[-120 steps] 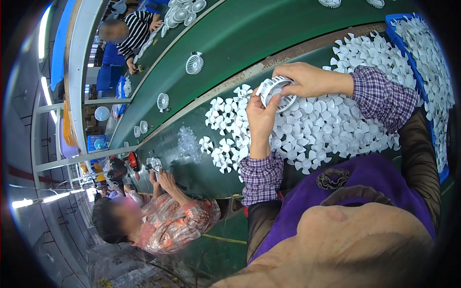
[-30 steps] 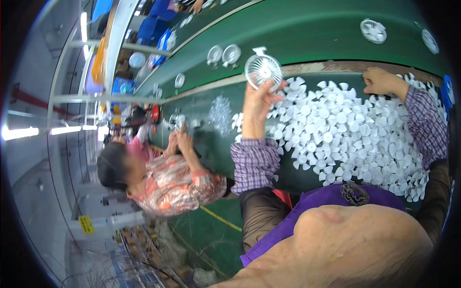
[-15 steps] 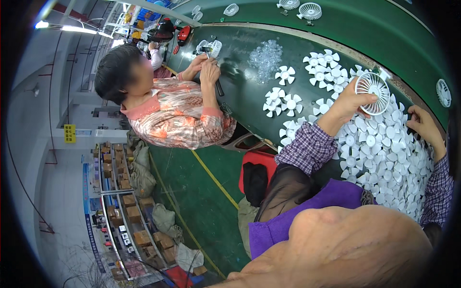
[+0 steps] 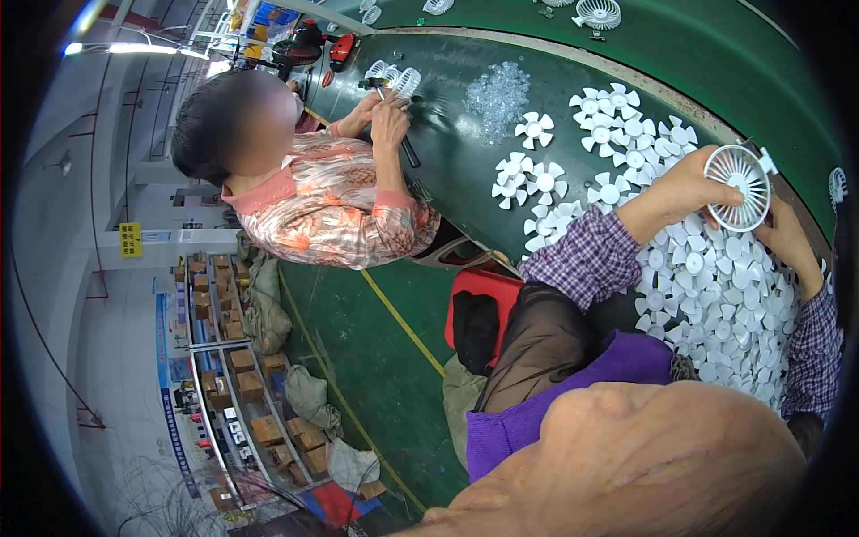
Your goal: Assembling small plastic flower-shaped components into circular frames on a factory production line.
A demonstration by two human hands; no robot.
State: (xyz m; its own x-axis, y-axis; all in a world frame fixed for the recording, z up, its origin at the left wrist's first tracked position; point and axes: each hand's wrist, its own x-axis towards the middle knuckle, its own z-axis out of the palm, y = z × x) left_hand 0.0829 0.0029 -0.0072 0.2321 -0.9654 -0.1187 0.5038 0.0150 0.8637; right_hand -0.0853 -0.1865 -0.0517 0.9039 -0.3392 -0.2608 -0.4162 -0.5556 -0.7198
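Clamping a fan grille in its grip, my left hand hovers above the blade heap; I cannot tell how my right hand grips.

Blades on tbl, R of parts pile, belt behind.

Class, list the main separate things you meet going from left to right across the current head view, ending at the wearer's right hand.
Yellow rectangular wall sign → shelved brown cardboard boxes → heap of small clear pieces → wearer's left hand → white round slatted fan housing → wearer's right hand.
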